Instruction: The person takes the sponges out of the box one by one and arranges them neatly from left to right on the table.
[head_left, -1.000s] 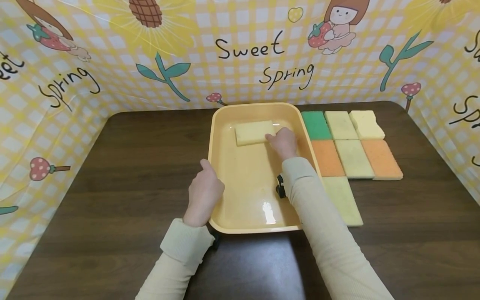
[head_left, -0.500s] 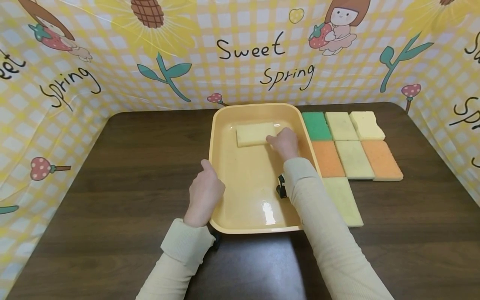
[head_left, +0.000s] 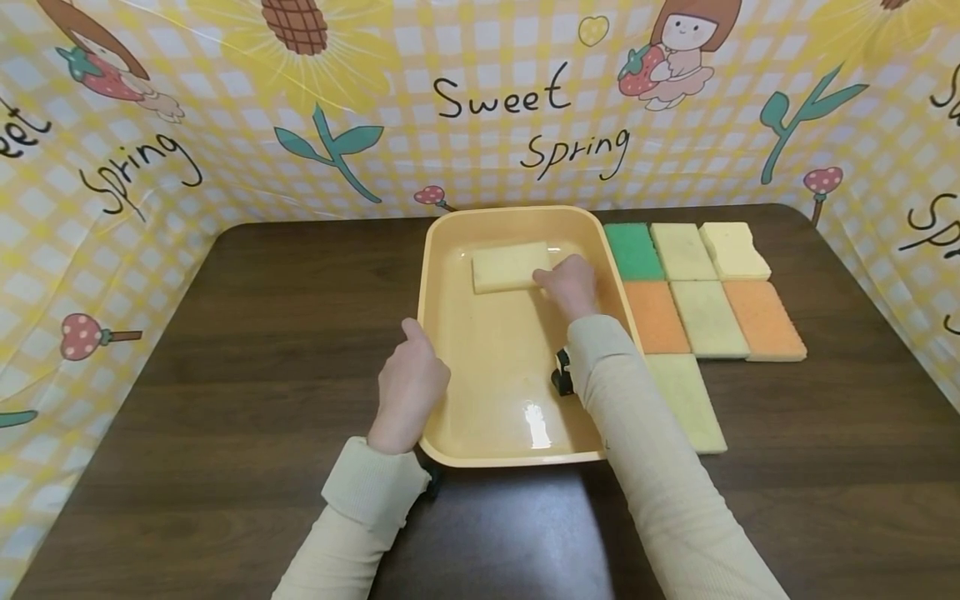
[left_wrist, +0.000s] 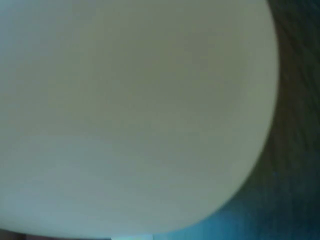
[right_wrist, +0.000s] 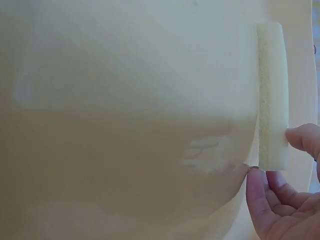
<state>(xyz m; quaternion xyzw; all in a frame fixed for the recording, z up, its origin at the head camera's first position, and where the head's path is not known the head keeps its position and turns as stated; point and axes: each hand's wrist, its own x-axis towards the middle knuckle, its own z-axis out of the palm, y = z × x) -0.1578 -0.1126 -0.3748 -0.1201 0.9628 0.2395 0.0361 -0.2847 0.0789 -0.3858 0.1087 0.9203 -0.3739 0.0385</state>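
A pale yellow rectangular sponge [head_left: 506,268] is near the far end of a yellow plastic tray [head_left: 487,375]. My right hand [head_left: 572,287] pinches the sponge by its right end. In the right wrist view the thumb presses one face while the fingers [right_wrist: 260,205] curl at the end and lower edge. That view also shows the sponge edge-on. My left hand [head_left: 411,383] holds the tray's left rim, its fingertips hidden. The left wrist view is blurred and filled by the pale tray wall [left_wrist: 140,115].
Right of the tray, several sponges lie flat in rows: a green one [head_left: 634,252], orange ones [head_left: 765,317] and pale yellow ones [head_left: 708,318]. One pale sponge [head_left: 686,404] is partly hidden by my right sleeve. A patterned cloth [head_left: 495,150] stands behind the dark table [head_left: 285,350].
Across the frames the sponge shifts and tilts very slightly in my right hand. Both hands, the tray and the other sponges stay where they were.
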